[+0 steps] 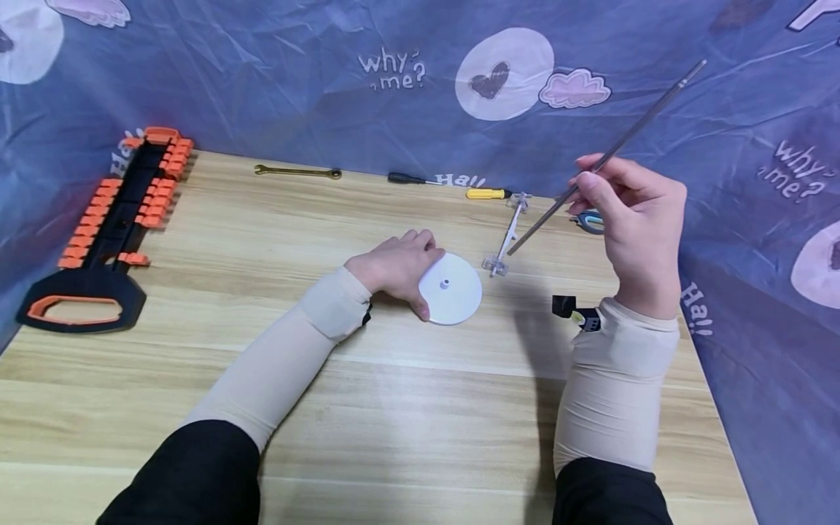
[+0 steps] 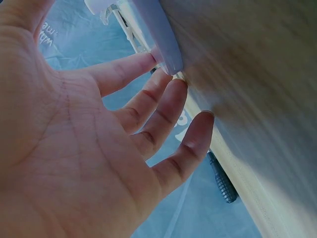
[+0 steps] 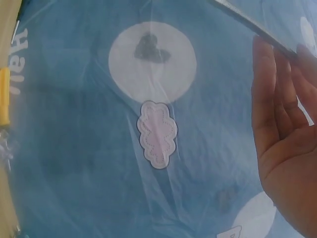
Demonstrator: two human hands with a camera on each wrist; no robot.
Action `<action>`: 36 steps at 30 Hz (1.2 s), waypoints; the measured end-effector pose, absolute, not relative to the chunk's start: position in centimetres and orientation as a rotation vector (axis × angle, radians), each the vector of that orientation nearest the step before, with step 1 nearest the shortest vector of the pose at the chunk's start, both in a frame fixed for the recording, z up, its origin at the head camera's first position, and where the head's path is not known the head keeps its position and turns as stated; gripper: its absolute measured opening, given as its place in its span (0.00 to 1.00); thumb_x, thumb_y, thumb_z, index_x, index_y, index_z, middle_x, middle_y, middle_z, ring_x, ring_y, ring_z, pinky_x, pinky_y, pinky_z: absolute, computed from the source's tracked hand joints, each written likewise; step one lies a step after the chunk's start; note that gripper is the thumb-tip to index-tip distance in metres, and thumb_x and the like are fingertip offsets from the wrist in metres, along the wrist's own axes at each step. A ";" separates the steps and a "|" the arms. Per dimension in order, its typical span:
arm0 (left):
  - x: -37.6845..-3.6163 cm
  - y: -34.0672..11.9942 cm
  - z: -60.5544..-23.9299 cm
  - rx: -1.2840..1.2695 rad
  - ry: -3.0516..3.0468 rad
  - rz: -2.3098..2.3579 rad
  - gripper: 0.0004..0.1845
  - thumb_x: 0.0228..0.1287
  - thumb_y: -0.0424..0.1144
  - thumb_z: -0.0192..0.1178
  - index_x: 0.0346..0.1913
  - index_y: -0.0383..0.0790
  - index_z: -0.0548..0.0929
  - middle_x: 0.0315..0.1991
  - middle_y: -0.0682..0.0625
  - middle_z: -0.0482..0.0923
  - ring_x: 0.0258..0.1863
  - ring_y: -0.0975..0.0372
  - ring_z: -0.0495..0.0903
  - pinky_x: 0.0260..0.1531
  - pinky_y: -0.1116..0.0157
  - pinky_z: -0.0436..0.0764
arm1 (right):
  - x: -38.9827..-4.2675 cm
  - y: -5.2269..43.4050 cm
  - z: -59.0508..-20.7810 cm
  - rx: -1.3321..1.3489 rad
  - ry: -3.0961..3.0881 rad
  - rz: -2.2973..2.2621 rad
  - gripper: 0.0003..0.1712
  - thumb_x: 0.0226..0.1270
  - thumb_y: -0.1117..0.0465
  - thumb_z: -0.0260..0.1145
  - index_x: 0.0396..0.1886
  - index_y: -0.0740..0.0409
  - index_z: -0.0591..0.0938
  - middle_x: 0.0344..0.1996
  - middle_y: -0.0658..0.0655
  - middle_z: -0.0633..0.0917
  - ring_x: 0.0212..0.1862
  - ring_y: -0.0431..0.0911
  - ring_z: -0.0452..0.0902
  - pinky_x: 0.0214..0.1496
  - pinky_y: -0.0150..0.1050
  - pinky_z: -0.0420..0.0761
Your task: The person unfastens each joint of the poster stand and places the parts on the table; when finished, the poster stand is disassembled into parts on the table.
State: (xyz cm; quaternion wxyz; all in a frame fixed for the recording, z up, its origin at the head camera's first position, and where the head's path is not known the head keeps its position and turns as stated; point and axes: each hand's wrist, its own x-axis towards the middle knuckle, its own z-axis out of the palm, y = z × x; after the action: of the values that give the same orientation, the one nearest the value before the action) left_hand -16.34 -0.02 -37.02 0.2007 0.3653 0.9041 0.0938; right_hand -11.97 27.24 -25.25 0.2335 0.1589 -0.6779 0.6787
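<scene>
A round white disc (image 1: 459, 300) with a short stub at its centre lies on the wooden table. My left hand (image 1: 399, 264) holds its left edge, thumb on the near side and fingers at the far side. In the left wrist view, the fingertips meet the disc's rim (image 2: 166, 34). Raised above the table at the right, my right hand (image 1: 646, 219) pinches a thin grey metal rod (image 1: 646, 115) between thumb and fingers. The rod slants, with its lower end near a white bar with clear plastic ends (image 1: 510, 232). Only part of the rod shows in the right wrist view.
At the left lies a black rack with orange clips (image 1: 118, 211). Along the back edge are a wrench (image 1: 298, 172), a black-handled screwdriver (image 1: 407, 178) and a yellow-handled tool (image 1: 487, 194). A blue-and-black item (image 1: 589, 222) sits partly behind my right hand. Blue printed cloth (image 1: 295, 87) hangs behind.
</scene>
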 end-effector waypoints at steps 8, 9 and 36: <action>-16.4 -0.1 -37.1 1.016 2.524 0.267 0.65 0.39 0.66 0.86 0.80 0.44 0.68 0.70 0.46 0.65 0.65 0.53 0.65 0.63 0.52 0.74 | -12.1 27.9 -25.2 0.405 -1.820 1.853 0.08 0.66 0.77 0.72 0.41 0.82 0.86 0.29 0.63 0.90 0.22 0.46 0.84 0.30 0.33 0.85; -16.4 -0.1 -37.1 1.015 2.525 0.267 0.65 0.39 0.66 0.86 0.80 0.44 0.68 0.70 0.46 0.65 0.64 0.53 0.65 0.63 0.52 0.74 | -12.1 27.9 -25.2 0.405 -1.818 1.854 0.08 0.66 0.77 0.72 0.42 0.82 0.86 0.28 0.63 0.90 0.22 0.46 0.84 0.30 0.33 0.85; -16.4 0.1 -37.1 1.013 2.527 0.260 0.64 0.40 0.67 0.85 0.80 0.45 0.67 0.72 0.46 0.64 0.66 0.53 0.65 0.65 0.51 0.73 | -17.6 33.0 -33.5 -0.126 -2.660 1.592 0.39 0.79 0.67 0.64 0.84 0.57 0.62 0.31 0.43 0.84 0.26 0.36 0.84 0.34 0.35 0.89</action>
State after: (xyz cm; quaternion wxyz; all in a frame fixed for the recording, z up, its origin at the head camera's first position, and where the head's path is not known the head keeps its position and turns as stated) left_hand -16.41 0.06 -37.13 0.2020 0.3628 0.9049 0.0930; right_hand -17.64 33.02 -33.46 0.0194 -0.0405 -0.8572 0.5130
